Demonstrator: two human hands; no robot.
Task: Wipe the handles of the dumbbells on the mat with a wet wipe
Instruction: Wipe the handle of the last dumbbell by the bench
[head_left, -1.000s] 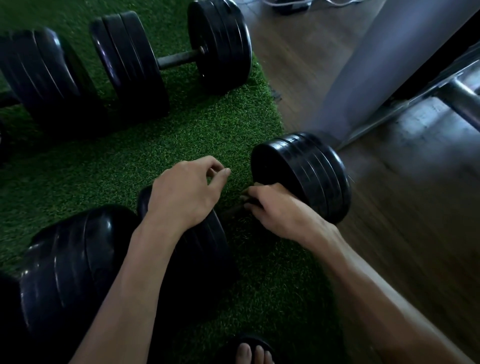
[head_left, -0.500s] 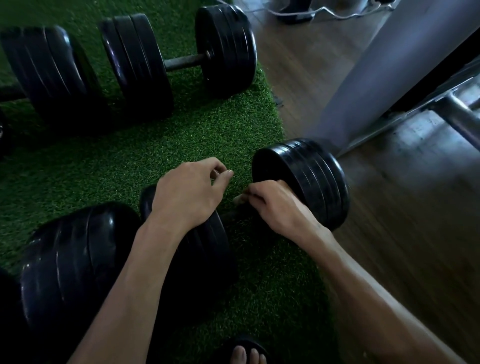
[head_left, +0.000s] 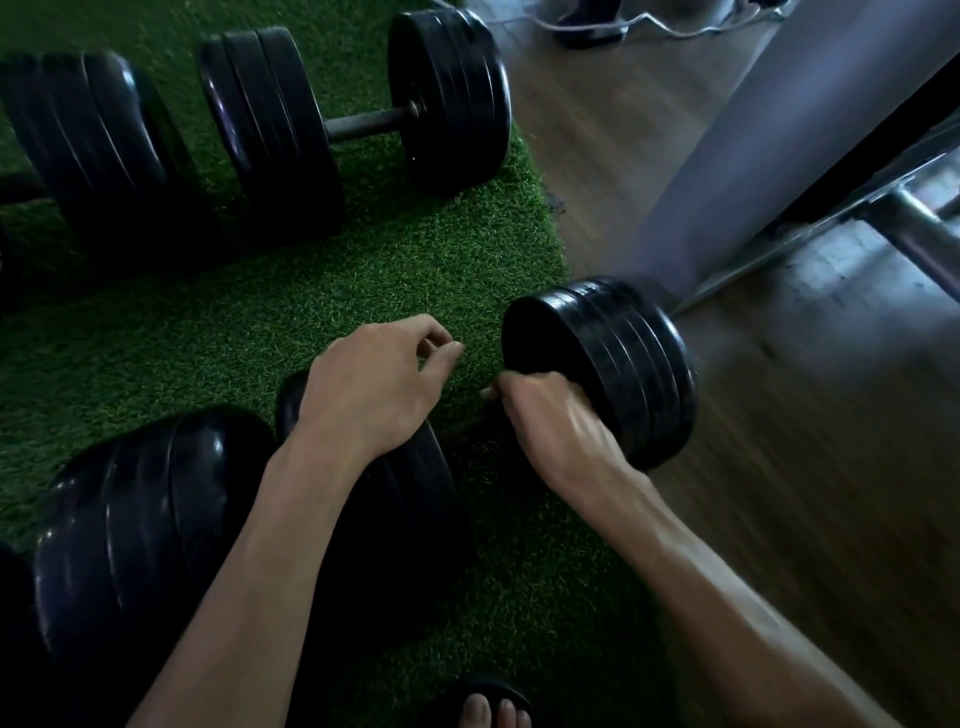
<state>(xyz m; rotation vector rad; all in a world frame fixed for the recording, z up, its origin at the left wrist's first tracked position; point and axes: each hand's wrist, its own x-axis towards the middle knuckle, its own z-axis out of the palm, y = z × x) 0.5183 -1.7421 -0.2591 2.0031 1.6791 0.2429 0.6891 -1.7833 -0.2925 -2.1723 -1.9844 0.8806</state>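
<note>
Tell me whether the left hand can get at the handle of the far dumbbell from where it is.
Probably yes. The left hand rests on the near dumbbell's plates, and only open green mat lies between it and the far dumbbell's handle, which is bare between its plates. It would take a forward stretch, though.

Dim light is cast over a dark wooden floor (head_left: 597, 130). A grey post (head_left: 769, 135) and a metal frame (head_left: 914, 228) are seen at right.
</note>
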